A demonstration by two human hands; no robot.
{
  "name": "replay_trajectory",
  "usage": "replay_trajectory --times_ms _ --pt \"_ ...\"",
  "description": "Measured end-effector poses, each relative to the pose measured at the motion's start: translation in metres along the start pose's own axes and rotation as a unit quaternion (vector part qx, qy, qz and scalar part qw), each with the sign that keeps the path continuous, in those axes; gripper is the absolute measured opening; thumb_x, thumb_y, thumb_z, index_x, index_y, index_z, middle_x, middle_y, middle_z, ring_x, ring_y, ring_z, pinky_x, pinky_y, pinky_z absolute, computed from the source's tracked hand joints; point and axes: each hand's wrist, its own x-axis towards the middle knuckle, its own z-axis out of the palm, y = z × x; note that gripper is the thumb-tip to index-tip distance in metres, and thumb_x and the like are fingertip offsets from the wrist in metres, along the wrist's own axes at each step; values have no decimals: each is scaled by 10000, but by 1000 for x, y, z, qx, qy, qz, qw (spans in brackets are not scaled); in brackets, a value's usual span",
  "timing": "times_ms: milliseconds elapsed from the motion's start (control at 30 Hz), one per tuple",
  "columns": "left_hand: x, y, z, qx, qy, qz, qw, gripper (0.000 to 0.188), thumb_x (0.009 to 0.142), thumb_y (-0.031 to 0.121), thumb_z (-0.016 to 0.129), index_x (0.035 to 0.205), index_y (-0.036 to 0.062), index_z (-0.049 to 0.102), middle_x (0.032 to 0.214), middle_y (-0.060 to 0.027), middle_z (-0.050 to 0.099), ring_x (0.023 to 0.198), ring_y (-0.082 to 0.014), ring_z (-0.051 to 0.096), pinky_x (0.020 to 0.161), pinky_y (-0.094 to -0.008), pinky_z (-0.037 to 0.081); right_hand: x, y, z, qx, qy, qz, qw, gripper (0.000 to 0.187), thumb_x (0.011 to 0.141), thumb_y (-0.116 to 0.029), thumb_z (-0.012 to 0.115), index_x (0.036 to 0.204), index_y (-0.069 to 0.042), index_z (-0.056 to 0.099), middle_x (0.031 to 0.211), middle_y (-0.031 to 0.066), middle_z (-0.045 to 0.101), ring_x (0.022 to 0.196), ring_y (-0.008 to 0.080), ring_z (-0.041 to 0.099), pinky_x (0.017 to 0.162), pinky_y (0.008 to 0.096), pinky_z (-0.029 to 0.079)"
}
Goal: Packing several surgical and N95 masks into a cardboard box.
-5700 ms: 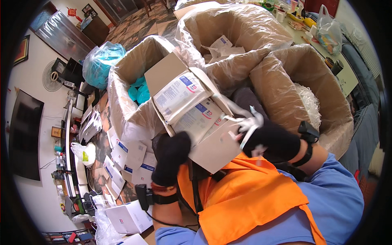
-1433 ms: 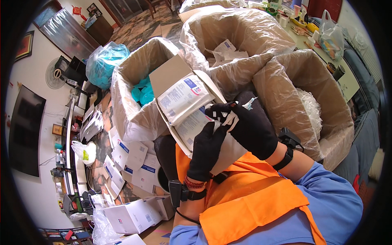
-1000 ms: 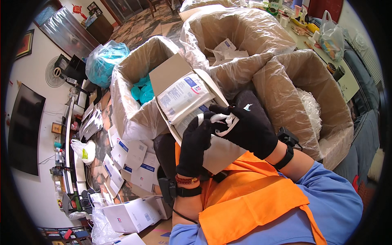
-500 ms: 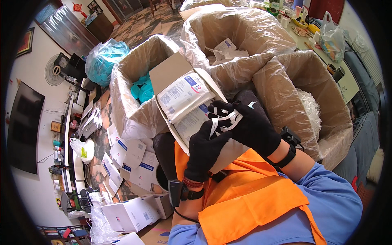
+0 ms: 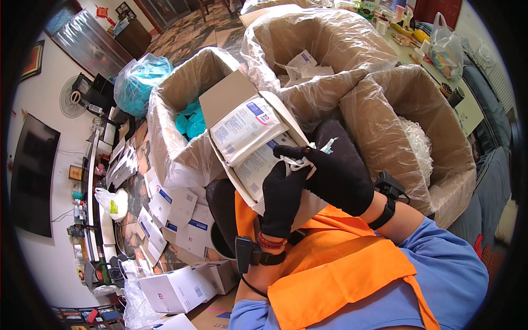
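Both my hands wear black gloves and meet over the near end of an open small box (image 5: pixel 231 100). My left hand (image 5: pixel 283 197) is closed on a small bunch of thin white straps (image 5: pixel 297 163), close against my right hand. My right hand (image 5: pixel 344 179) pinches the same straps, and a white end with a pale blue bit (image 5: pixel 329 145) sticks out past its fingers. Some fingertips are hidden in the bunch. Inside the box, a white sealed packet (image 5: pixel 245 129) lies tilted on top, with another packet (image 5: pixel 254 166) beneath it.
Three plastic-lined cartons surround me: the left carton (image 5: pixel 165 132) holds teal pieces (image 5: pixel 191 122), the far carton (image 5: pixel 264 41) white packets, the right carton (image 5: pixel 379 118) white stringy material (image 5: pixel 415 151). Flattened white boxes (image 5: pixel 181 206) cover the floor at left. A teal-filled bag (image 5: pixel 142 82) stands behind.
My left hand has moved right and inward, against my right hand. The white straps, looser and more spread before, are now gathered into a tighter bunch. The packets and box stay in place.
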Motion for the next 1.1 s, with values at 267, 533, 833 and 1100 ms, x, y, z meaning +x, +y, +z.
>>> replay_trajectory --times_ms 267,533,833,1100 --pt "6 -24 -5 37 -89 110 989 187 934 63 557 1076 -25 641 955 -97 687 844 -171 654 745 -317 511 0 21 7 134 31 66 988 385 1060 -288 433 1373 -118 578 1222 30 618 1042 87 553 922 262 457" --pt "0 -16 -23 94 -147 127 977 155 949 139 519 972 22 618 786 -33 591 698 -120 570 590 -286 455 7 27 -11 -246 39 9 969 194 970 -154 563 1075 -35 672 927 105 671 835 222 626 796 326 485" --pt "-15 12 -49 -49 -235 -151 959 223 953 292 547 970 79 610 754 41 537 662 -40 474 569 -201 387 -6 4 -23 375 87 238 892 230 981 -223 586 1058 -14 644 958 80 674 863 148 646 790 318 512" --pt "-27 1 -40 -21 -289 -21 957 194 856 31 644 1049 14 638 888 -153 633 749 -305 618 652 -357 490 -13 -25 -6 197 104 204 953 236 982 -235 595 1062 -17 637 924 32 666 821 101 633 707 245 506"
